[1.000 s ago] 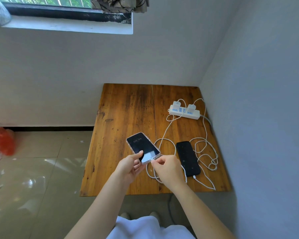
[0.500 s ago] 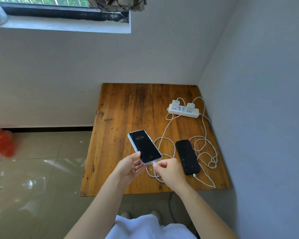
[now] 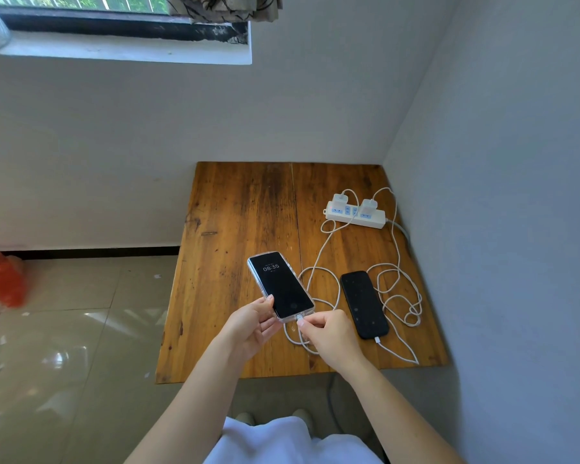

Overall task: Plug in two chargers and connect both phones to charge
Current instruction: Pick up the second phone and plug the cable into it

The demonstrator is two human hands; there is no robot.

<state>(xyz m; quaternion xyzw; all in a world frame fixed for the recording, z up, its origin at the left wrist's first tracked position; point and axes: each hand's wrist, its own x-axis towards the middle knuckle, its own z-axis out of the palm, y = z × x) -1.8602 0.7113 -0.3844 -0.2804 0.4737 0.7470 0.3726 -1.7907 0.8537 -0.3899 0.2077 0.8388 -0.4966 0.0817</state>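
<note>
My left hand (image 3: pixel 252 324) holds a phone in a clear case (image 3: pixel 279 285) by its near end, above the wooden table (image 3: pixel 235 222). Its screen is lit and reads 08:35. My right hand (image 3: pixel 327 333) pinches a white cable plug (image 3: pixel 299 319) at the phone's bottom port. A second, black phone (image 3: pixel 364 303) lies flat to the right with a white cable (image 3: pixel 395 351) in its near end. Two white chargers (image 3: pixel 341 198) (image 3: pixel 368 204) sit in a white power strip (image 3: pixel 355 216) at the back right.
Loose white cable loops (image 3: pixel 399 293) lie between and to the right of the phones. The table stands in a corner, walls behind and to the right. A red bag (image 3: pixel 2 279) sits on the tiled floor at left. A window sill (image 3: pixel 121 53) is above.
The cased phone has tilted flatter and turned lengthwise, its lit screen now facing up. My right hand has brought the cable plug up against the phone's bottom port.
</note>
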